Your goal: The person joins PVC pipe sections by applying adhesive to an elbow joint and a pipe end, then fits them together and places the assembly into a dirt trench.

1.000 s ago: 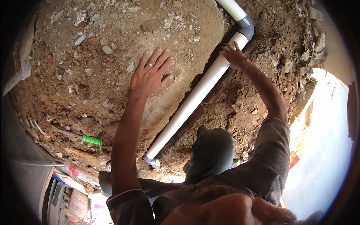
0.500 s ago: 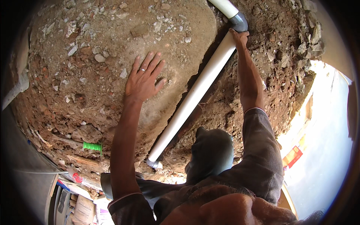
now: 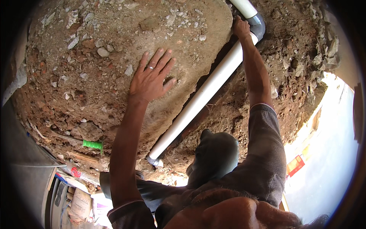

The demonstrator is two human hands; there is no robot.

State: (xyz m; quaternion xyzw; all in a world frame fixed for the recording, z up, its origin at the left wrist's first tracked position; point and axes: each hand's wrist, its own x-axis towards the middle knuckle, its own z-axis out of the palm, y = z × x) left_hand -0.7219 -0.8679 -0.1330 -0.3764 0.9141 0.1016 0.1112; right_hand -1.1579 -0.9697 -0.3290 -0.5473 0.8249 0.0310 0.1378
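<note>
Head view, right hand (image 3: 241,27) gripping white pipe (image 3: 202,95)

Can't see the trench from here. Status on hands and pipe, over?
Left hand flat on packed earth mound, holding nothing. Right hand on white pipe at grey elbow joint. Nothing blocking pipe.

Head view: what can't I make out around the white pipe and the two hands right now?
- White pipe: its upper run past the grey elbow is cut off by the top edge.
- Its lower end sinks into shadow and rubble; the fitting there is too small to tell.
- Right hand: fingers lie behind the pipe, so the grip is hidden.
- Left hand: flat on the earth mound; anything under the palm is hidden.
</note>
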